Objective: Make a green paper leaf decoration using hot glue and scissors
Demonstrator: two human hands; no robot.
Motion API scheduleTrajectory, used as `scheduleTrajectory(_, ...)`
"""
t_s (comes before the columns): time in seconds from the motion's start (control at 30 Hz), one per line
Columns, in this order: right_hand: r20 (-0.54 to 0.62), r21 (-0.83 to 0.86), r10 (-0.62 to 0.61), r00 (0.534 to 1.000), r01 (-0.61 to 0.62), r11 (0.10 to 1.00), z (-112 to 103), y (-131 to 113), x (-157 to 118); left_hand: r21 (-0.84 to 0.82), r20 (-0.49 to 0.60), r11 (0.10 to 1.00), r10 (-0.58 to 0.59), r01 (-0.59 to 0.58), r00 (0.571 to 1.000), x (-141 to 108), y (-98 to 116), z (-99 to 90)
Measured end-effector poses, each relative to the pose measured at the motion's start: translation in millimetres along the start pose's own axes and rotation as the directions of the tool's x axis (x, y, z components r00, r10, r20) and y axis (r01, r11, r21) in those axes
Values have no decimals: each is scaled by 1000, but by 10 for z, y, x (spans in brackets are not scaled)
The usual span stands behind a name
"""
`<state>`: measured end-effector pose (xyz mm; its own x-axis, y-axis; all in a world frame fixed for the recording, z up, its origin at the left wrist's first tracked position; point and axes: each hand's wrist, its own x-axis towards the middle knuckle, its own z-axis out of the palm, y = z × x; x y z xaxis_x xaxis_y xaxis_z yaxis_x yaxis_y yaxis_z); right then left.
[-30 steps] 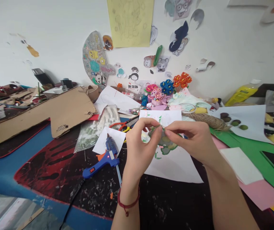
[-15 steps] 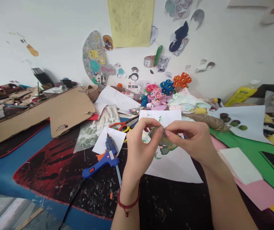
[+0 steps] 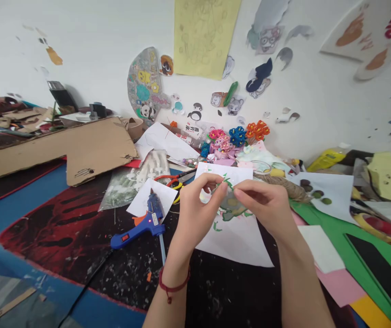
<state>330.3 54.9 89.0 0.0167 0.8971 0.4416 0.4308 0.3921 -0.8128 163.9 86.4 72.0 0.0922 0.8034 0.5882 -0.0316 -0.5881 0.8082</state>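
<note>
My left hand (image 3: pixel 200 205) is closed in a pinch, thumb against forefinger, on a small green cut piece (image 3: pixel 228 183). From the other side my right hand (image 3: pixel 267 202) pinches close to the same piece, its fingertips partly covering the end. Below the fingertips is a grey-green cutout with a dark green edge (image 3: pixel 233 213); the hands hide part of it, and whether it is held or lying is unclear. Under the hands a white paper sheet (image 3: pixel 234 246) carries green scraps (image 3: pixel 217 227). A blue hot glue gun (image 3: pixel 141 228) lies left of my left hand.
Pliers and scissors with red and yellow handles (image 3: pixel 171 181) lie behind the glue gun. A bag of white-green pieces (image 3: pixel 123 187) and cardboard (image 3: pixel 103 150) are left. Twine (image 3: pixel 289 187), green sheets (image 3: pixel 321 212) and a dark phone-like slab (image 3: pixel 380 269) lie right. Pipe-cleaner-like flowers (image 3: pixel 238 136) stand behind.
The view has shifted a little to the right. My fingertips have moved slightly apart, and more of the green piece shows between them.
</note>
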Motion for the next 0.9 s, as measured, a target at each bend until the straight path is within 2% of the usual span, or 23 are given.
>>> scheduleTrajectory(0.17,-4,29,10,1000,-10,1000,0,13,15,6,24,1000,21,-21,1000,-3,-11,-11)
scheduleTrajectory(0.37,-42,55,-54,998,56,997,20,18,24,-12,80,1000,-22,23,997,8,13,-29)
scheduleTrajectory(0.63,-40,16,-146,988,147,989,24,45,2,-27,62,999,30,-28,998,0,-10,-14)
scheduleTrajectory(0.9,-43,-47,-185,982,183,982,22,53,-8,-19,44,998,68,-68,997,-25,34,-22)
